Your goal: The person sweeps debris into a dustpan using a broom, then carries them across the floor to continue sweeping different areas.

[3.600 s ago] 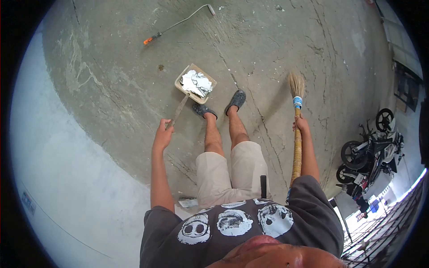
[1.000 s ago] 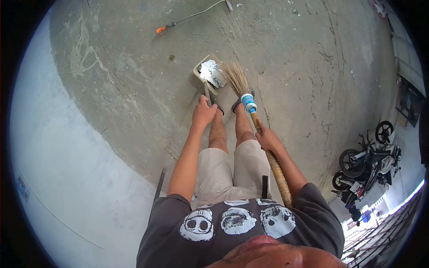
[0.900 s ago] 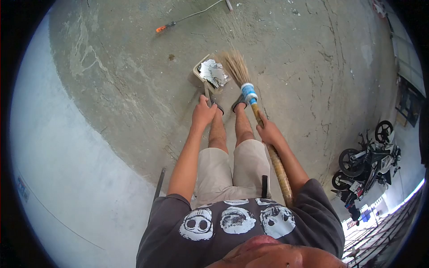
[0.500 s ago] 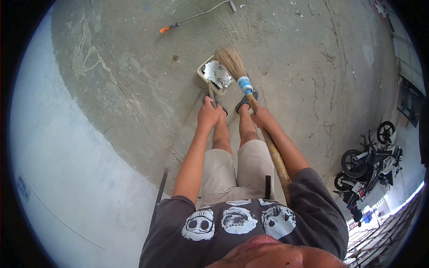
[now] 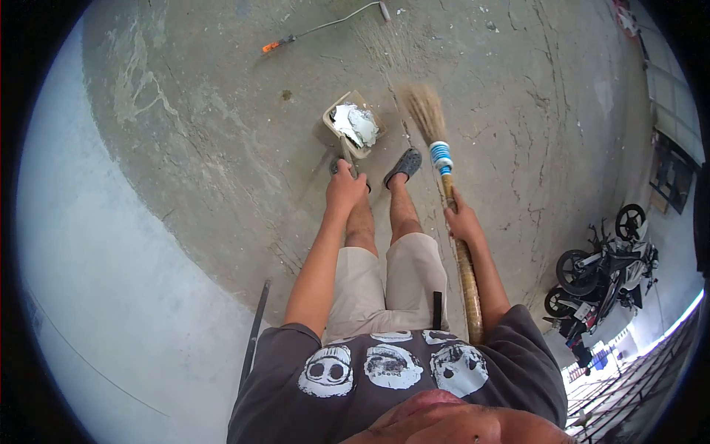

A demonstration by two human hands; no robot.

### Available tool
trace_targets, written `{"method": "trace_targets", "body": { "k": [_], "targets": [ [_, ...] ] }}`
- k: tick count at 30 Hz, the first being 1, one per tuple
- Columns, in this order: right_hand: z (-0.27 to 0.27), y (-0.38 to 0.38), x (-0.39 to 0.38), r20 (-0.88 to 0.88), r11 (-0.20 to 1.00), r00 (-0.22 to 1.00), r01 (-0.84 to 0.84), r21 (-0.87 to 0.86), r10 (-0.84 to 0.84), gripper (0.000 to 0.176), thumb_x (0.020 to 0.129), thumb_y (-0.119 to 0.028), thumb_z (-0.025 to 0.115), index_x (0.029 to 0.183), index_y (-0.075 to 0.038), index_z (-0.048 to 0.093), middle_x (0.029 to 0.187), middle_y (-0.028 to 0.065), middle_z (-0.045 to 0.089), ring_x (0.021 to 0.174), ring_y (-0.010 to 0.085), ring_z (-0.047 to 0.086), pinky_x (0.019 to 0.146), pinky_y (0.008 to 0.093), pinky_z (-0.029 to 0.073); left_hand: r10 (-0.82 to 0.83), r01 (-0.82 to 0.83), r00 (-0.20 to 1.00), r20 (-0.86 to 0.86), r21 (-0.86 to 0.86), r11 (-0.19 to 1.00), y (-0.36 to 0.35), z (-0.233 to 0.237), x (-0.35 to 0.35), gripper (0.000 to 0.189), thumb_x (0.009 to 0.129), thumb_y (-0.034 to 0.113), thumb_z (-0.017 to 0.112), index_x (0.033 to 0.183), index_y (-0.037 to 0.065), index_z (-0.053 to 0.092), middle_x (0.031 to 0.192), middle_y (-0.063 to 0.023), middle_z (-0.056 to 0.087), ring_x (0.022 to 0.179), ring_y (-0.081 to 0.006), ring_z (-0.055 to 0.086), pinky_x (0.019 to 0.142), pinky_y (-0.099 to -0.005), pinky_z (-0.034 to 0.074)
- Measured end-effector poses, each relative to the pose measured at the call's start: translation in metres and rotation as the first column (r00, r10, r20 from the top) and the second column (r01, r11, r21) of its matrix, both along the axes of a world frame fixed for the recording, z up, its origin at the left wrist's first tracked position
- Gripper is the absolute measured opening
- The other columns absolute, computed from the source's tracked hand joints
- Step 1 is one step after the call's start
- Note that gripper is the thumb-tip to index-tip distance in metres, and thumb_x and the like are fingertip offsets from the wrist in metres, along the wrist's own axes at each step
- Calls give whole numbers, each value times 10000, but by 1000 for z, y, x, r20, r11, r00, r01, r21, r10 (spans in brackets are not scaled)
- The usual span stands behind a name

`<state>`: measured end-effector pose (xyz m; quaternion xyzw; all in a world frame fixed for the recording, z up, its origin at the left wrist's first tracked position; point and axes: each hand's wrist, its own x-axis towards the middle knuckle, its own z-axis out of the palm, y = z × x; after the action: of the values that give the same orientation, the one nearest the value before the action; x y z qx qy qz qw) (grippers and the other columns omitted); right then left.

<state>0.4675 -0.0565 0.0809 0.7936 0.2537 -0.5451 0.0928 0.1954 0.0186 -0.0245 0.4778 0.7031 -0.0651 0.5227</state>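
Observation:
My left hand [image 5: 345, 188] is closed round the handle of a beige dustpan [image 5: 360, 154] in front of my feet. White flakes and scraps [image 5: 356, 124] fill much of the pan. On the other side, my right hand [image 5: 461, 217] grips the long wooden stick of a broom [image 5: 424, 111], just below its blue-and-white binding. The bristles point forward, to the right of the dustpan and apart from it. The broom's stick runs back beside my right leg toward my sleeve.
A paint roller [image 5: 333, 27] with an orange handle lies ahead on the cracked concrete floor [image 5: 237, 126]. To the left is a pale wall [image 5: 96, 244], with a dark pole [image 5: 255, 325] near my left arm. Motorcycles [image 5: 603, 266] stand at the right.
The broom has swung right, from beside the dustpan's rim to well away from it, along with my right hand. The dustpan has shifted only slightly; my right foot shows more.

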Motion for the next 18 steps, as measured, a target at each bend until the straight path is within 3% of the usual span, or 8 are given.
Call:
{"method": "trace_targets", "body": {
  "k": [4, 5, 12, 14, 15, 17, 18],
  "targets": [
    [-8, -6, 22, 134, 1000, 991, 24, 9, -24, 686, 826, -130, 491, 1465, -143, 242, 796, 223, 642, 509, 267, 619, 523, 384, 526, 13, -17, 999, 47, 76, 997, -10, -1, -36, 458, 801, 292, 572, 1153, 34, 433, 1007, -300, 611, 982, -445, 583, 841, -477, 459],
    [-8, -8, 29, 141, 997, 990, 33, -62, -24, 688, 825, -133, 494, 1465, -144, 240, 882, 242, 642, 527, 271, 628, 536, 382, 536, 31, -35, 998, 62, 60, 998, -11, 2, -49, 446, 809, 279, 563, 1161, 36, 436, 1015, -299, 607, 982, -446, 581, 837, -470, 456],
    [-30, -34, 40, 127, 990, 989, 96, -105, -82, 689, 827, -134, 498, 1465, -147, 237, 954, 261, 636, 568, 279, 644, 554, 377, 545, 94, -88, 995, 43, -120, 989, -12, 25, -97, 402, 828, 238, 545, 1175, 62, 443, 1021, -296, 601, 971, -443, 579, 822, -461, 446],
    [-34, -39, 29, 100, 996, 992, 82, -27, -78, 685, 834, -135, 507, 1464, -138, 239, 806, 189, 611, 464, 217, 587, 458, 358, 504, 80, -77, 996, 26, -101, 992, -19, 22, -102, 403, 827, 239, 548, 1173, 63, 443, 1014, -296, 603, 964, -444, 581, 821, -463, 446],
    [-32, -35, 22, 100, 996, 992, 83, -25, -80, 685, 834, -135, 507, 1464, -138, 239, 806, 189, 611, 464, 217, 587, 458, 358, 504, 67, -66, 998, 14, -79, 995, -21, 19, -103, 405, 825, 241, 550, 1172, 63, 443, 1008, -295, 605, 957, -444, 583, 820, -465, 446],
    [-24, -19, 3, 79, 995, 997, 22, -93, -15, 666, 837, -128, 496, 1457, -132, 252, 962, 255, 646, 657, 319, 667, 615, 405, 551, 65, -65, 998, 3, -58, 996, -26, 12, -100, 407, 823, 242, 554, 1169, 60, 441, 1005, -293, 606, 955, -444, 583, 819, -468, 446],
    [-32, -24, -5, 82, 996, 997, 21, -88, -14, 666, 837, -128, 496, 1457, -132, 252, 962, 255, 646, 657, 319, 667, 615, 405, 551, 66, -66, 998, -8, -42, 997, -26, 9, -98, 410, 821, 243, 557, 1165, 56, 440, 1002, -291, 608, 954, -445, 584, 818, -470, 446]
  ]
}}
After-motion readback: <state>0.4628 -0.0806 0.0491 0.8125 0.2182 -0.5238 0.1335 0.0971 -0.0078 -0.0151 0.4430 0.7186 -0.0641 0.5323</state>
